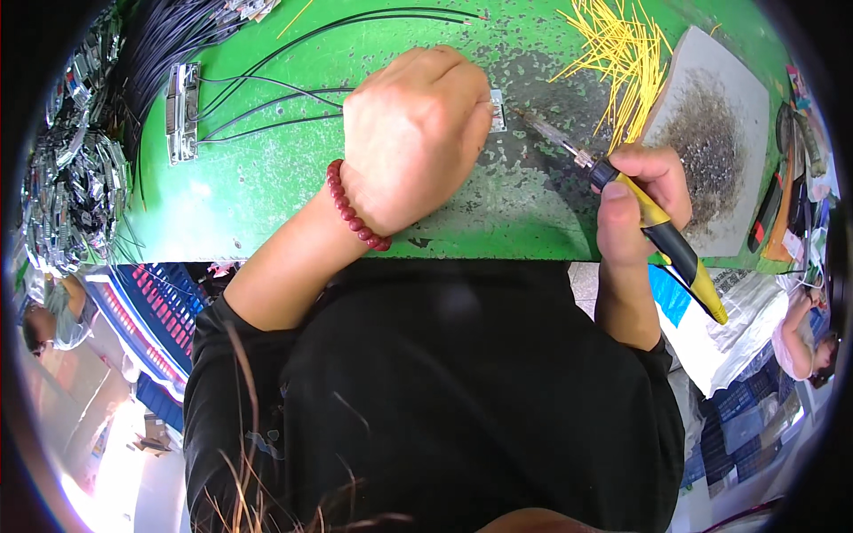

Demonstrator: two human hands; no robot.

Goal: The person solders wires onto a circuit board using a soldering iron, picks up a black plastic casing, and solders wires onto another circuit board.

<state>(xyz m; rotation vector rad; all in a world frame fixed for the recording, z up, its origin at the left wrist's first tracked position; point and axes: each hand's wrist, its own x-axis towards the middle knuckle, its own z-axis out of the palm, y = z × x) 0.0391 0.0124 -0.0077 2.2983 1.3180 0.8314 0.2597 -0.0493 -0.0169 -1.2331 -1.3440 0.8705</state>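
Observation:
My left hand, with a red bead bracelet on its wrist, is closed back-up over the green table. The end of a small silvery plate sticks out past its fingers; the fingertips are hidden. Black wires run in under this hand from the left. In my right hand is a soldering iron with a yellow and black handle. Its thin tip points up and left, apart from the plate's right side. Left of my left hand lies a flat silvery part where black wires end.
Yellow wires lie in a loose heap at the back right, beside a grey board with dark residue. Black wires and a pile of silvery parts crowd the left. Tools lie at the right edge. Other people sit beyond both sides.

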